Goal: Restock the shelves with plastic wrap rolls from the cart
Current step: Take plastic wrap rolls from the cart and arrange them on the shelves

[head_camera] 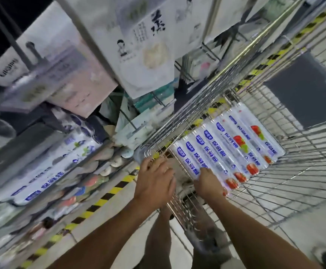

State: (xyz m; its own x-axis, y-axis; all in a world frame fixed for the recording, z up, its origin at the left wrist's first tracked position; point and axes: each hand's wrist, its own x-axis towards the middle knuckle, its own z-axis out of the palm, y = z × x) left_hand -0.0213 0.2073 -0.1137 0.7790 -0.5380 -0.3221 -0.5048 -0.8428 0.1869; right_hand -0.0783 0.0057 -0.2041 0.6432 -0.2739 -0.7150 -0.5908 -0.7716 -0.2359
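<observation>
Shiny bare-metal wire cart (pixel 274 171), glossy plastic-wrapped rolls (pixel 226 150) inside it, glossy film packs (pixel 41 167) left of it, matt printed cardboard boxes (pixel 144 45) above.

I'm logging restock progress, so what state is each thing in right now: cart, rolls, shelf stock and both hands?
Cart: loaded with one row of rolls.
Rolls in cart: lying side by side, still wrapped.
Shelf rolls: lying stocked on the shelf, blurred.
Left hand: open, fingers spread at the cart's near corner.
Right hand: on the nearest roll; grip unclear.
</observation>
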